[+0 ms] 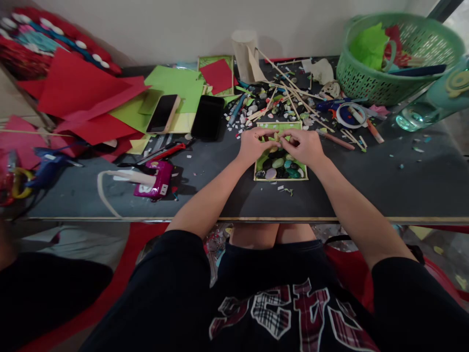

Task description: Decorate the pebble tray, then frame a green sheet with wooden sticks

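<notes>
With left hand (253, 146) and right hand (302, 146), pinching a small yellowish piece (276, 137) between close-set fingertips, too blurred to name with certainty. Directly beneath both hands, the framed green panel (281, 179), flat on the counter (205, 195). Could drop the piece among the stones (278, 163) from a loose pinch, or nudge stones out of place with a low knuckle. On the near side of the hands, stones smooth, rounded, dark, teal and pale, crowded together; beyond the fingertips, plain green backing (270, 125) within a pale, stick-like rim.
</notes>
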`<state>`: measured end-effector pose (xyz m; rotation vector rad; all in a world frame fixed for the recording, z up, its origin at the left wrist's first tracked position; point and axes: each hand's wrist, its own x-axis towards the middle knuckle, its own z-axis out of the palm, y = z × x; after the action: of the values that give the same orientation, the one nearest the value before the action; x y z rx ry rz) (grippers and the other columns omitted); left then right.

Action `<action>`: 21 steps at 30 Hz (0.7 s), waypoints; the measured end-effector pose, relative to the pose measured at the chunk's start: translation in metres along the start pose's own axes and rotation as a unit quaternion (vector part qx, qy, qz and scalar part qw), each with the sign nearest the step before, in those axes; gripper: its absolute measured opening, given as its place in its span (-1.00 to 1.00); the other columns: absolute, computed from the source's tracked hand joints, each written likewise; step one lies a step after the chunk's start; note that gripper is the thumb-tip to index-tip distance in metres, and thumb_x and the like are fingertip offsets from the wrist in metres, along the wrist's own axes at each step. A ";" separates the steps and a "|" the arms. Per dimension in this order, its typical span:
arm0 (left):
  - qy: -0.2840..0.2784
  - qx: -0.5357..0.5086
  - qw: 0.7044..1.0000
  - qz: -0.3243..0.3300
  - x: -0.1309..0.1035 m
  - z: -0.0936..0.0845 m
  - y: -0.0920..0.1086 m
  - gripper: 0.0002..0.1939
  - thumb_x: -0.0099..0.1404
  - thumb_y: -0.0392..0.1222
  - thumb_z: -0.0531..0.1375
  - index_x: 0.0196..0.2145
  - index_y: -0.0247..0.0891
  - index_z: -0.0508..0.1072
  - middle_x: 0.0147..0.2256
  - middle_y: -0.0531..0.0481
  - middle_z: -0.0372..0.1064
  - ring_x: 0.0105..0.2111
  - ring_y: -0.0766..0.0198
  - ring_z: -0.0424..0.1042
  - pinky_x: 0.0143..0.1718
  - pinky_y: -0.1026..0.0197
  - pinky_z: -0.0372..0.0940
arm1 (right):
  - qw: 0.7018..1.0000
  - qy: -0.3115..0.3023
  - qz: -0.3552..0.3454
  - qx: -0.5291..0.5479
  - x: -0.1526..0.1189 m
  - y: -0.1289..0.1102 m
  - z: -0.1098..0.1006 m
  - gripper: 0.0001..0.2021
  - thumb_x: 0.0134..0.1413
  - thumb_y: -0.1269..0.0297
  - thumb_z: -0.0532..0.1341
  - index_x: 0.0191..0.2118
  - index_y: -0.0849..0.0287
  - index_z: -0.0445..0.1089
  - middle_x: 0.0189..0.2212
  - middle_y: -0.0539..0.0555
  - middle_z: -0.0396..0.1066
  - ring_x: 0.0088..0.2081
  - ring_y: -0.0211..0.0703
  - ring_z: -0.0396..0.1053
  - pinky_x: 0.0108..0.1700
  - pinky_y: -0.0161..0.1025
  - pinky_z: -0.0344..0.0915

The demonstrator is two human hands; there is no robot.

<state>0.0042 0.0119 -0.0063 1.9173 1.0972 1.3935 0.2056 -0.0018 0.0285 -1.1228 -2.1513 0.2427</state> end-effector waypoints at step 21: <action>-0.042 0.128 0.985 0.108 -0.002 0.004 -0.002 -0.65 0.34 0.13 0.31 -0.04 -0.07 0.65 -0.17 -0.02 0.65 -0.14 0.12 0.59 -0.02 0.05 0.42 | 1.000 0.002 0.017 -0.008 -0.001 0.000 0.003 -0.89 -0.03 0.34 0.20 -0.34 0.12 0.47 -0.55 -0.06 0.39 -0.49 -0.27 0.28 -0.34 -0.30 0.20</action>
<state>0.0070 0.0113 -0.0102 2.3157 1.0983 1.3191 0.2040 -0.0024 0.0254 -1.1687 -2.1366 0.2387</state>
